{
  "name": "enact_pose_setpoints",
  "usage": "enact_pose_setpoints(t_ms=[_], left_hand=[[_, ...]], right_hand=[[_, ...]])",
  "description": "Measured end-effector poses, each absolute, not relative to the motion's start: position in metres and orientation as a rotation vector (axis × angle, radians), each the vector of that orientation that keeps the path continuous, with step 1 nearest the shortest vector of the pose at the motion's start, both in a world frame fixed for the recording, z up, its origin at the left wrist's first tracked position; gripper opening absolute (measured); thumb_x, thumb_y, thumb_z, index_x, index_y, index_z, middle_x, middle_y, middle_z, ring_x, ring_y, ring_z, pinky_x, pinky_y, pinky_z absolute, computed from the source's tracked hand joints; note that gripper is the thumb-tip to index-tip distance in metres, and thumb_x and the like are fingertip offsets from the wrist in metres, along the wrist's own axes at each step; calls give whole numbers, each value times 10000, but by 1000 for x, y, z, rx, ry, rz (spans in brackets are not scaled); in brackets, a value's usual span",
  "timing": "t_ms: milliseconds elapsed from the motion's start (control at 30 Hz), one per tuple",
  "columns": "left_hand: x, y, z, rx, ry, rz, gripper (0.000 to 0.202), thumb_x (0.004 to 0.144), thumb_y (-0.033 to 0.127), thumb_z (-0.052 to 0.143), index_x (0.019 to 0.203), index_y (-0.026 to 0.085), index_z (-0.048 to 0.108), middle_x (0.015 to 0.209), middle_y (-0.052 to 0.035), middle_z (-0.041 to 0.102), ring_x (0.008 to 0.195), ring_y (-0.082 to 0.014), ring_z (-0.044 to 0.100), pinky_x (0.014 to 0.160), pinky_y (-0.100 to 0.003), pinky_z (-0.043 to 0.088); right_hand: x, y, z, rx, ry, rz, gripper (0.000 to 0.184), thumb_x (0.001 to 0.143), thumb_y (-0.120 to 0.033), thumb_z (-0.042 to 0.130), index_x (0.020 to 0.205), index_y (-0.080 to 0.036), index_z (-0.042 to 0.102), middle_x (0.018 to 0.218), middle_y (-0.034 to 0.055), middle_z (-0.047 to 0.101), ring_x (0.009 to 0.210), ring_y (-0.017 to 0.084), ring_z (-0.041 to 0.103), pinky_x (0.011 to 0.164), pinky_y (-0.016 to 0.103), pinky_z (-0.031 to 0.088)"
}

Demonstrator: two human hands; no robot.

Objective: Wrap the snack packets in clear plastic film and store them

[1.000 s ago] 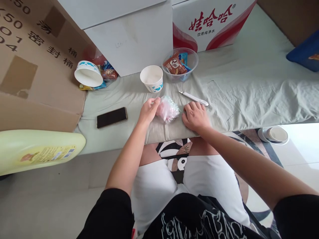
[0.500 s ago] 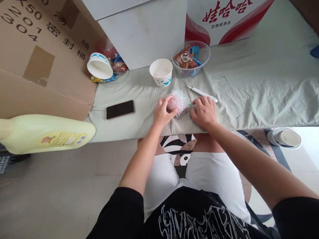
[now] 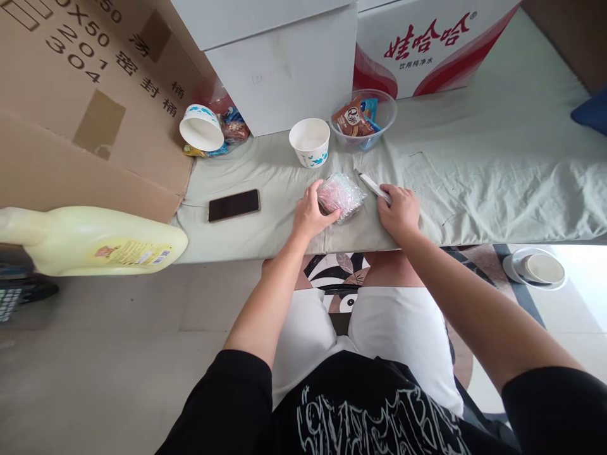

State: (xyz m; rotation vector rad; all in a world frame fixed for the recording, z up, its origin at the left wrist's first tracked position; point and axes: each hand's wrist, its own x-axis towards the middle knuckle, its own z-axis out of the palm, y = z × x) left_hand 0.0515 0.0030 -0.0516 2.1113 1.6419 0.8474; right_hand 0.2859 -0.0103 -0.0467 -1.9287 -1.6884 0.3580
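Note:
My left hand (image 3: 310, 215) is closed on a small crinkled clear packet with pink inside (image 3: 342, 195), which lies on the pale green cloth (image 3: 474, 183). To the packet's right, my right hand (image 3: 399, 210) rests over the near end of a white utility knife (image 3: 372, 185), fingers curled on its handle. An upright paper cup (image 3: 310, 141) stands just behind the packet. A clear bowl of snack packets (image 3: 363, 120) sits behind the knife.
A black phone (image 3: 234, 205) lies to the left. A tipped paper cup (image 3: 201, 127) and snack wrappers sit by a large cardboard box (image 3: 85, 101). A white box (image 3: 279, 57) and a red-and-white carton (image 3: 427, 44) stand behind. A yellow bottle (image 3: 95, 243) is at left.
My left hand went from touching the packet's left side to closing on it. My right hand slid off the cloth beside the packet onto the knife.

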Motion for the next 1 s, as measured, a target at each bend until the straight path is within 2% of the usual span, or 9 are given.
enact_pose_setpoints(t_ms=[67, 133, 200, 267, 433, 567, 733, 867, 1000], left_hand=[[51, 3, -53, 2099, 1649, 858, 859, 749, 448, 840, 1452, 241, 391, 1466, -162, 582, 1345, -344, 596, 1098, -458, 491], [52, 3, -54, 2093, 1659, 858, 832, 761, 464, 836, 1433, 234, 405, 1444, -169, 597, 1330, -340, 609, 1090, -452, 498], [52, 4, -56, 2098, 1667, 847, 812, 770, 500, 831, 1419, 224, 427, 1430, -177, 602, 1318, -343, 617, 1078, -449, 506], [52, 5, -58, 2106, 1667, 839, 807, 768, 551, 827, 1405, 227, 452, 1419, -174, 608, 1315, -351, 617, 1072, -451, 507], [51, 7, -61, 2087, 1664, 841, 825, 753, 593, 830, 1408, 252, 465, 1421, -151, 616, 1304, -351, 622, 1077, -450, 503], [50, 7, -59, 2078, 1659, 830, 849, 749, 614, 834, 1412, 240, 458, 1440, -164, 609, 1322, -351, 614, 1087, -444, 497], [49, 8, -59, 2097, 1647, 821, 877, 749, 706, 794, 1418, 253, 451, 1456, -173, 601, 1351, -356, 597, 1087, -447, 498], [50, 8, -59, 2115, 1662, 815, 840, 757, 664, 815, 1405, 262, 462, 1435, -160, 614, 1332, -344, 613, 1062, -438, 511], [52, 6, -57, 2125, 1659, 812, 796, 765, 561, 850, 1398, 268, 466, 1421, -143, 620, 1329, -336, 612, 1082, -452, 508]], right_hand=[[295, -13, -43, -1899, -1564, 443, 397, 915, -254, 454, 1204, -173, 715, 1115, 153, 771, 1082, 312, 690, 964, 467, 528], [303, -22, -35, -1853, -1366, 516, 381, 933, -299, 461, 1187, -174, 717, 982, 119, 783, 909, 268, 740, 848, 420, 574], [306, -35, -26, -1777, -1244, 552, 365, 959, -351, 461, 1151, -186, 723, 914, 86, 781, 743, 220, 741, 721, 371, 585], [302, -49, -16, -1692, -1279, 558, 350, 979, -386, 462, 1094, -206, 740, 896, 67, 785, 672, 190, 735, 669, 339, 586], [278, -68, -7, -1549, -1685, 465, 345, 962, -406, 516, 1085, -221, 780, 737, 45, 772, 724, 224, 770, 702, 347, 600], [266, -63, -16, -1547, -1740, 367, 403, 997, -394, 466, 1141, -194, 785, 838, 85, 802, 786, 238, 779, 725, 353, 585], [267, -61, -25, -1588, -1801, 360, 414, 993, -372, 475, 1239, -226, 774, 894, 78, 795, 704, 204, 723, 664, 325, 529], [276, -68, -29, -1619, -1855, 327, 408, 1006, -359, 458, 1215, -248, 791, 835, 55, 778, 689, 188, 695, 644, 309, 496], [289, -82, -34, -1645, -1909, 321, 405, 1000, -365, 462, 1218, -284, 793, 869, 42, 792, 722, 189, 711, 618, 295, 483]])
